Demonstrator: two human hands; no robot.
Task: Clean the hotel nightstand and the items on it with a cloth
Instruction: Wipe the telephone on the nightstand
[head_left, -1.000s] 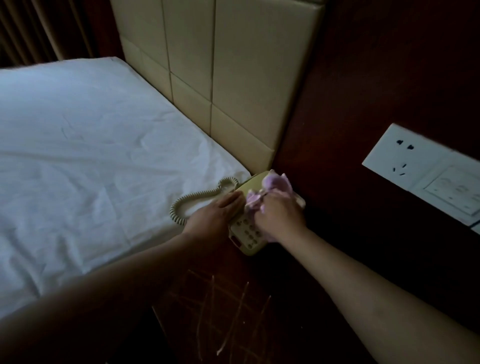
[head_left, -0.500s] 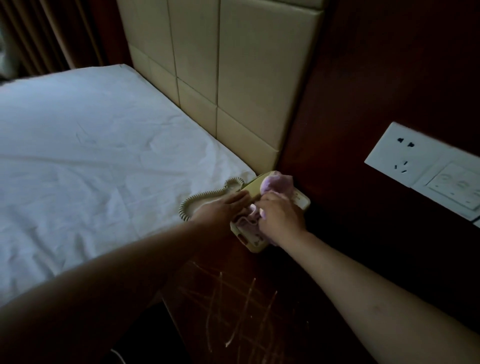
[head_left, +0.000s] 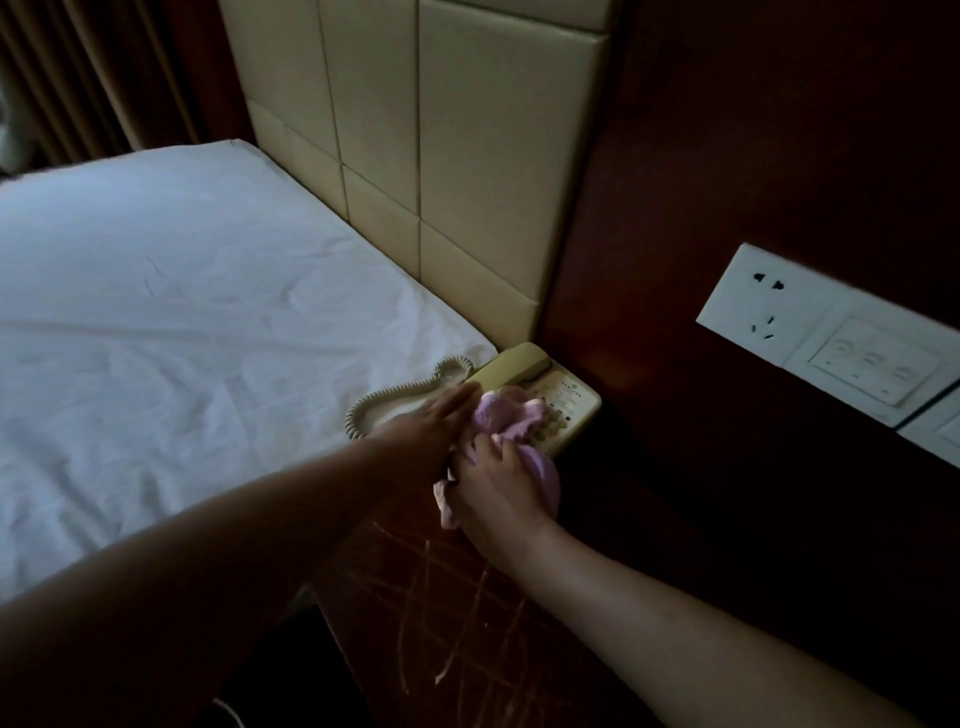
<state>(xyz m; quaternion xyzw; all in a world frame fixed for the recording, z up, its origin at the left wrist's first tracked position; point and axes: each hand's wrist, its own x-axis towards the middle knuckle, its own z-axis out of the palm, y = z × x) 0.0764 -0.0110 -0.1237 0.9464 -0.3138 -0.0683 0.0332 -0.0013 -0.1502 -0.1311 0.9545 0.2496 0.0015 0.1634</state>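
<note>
Gripping a bunched pink cloth (head_left: 519, 421), the right hand (head_left: 501, 486) presses it onto the phone (head_left: 566, 400) at the nightstand's (head_left: 467, 613) back corner. Fingers straight, the left hand (head_left: 426, 423) rests flat on the phone's near edge, hiding most of the handset (head_left: 514, 364); the keypad is dim and partly covered.

A telephone (head_left: 558, 400) sits at the far left corner of the counter (head_left: 467, 623), against the wall. A cloth (head_left: 511, 415) lies on the telephone's near part. The bed (head_left: 182, 338) lies left of the counter, headboard (head_left: 441, 156) behind it. Wall sockets (head_left: 831, 343) are mounted at the right.
</note>
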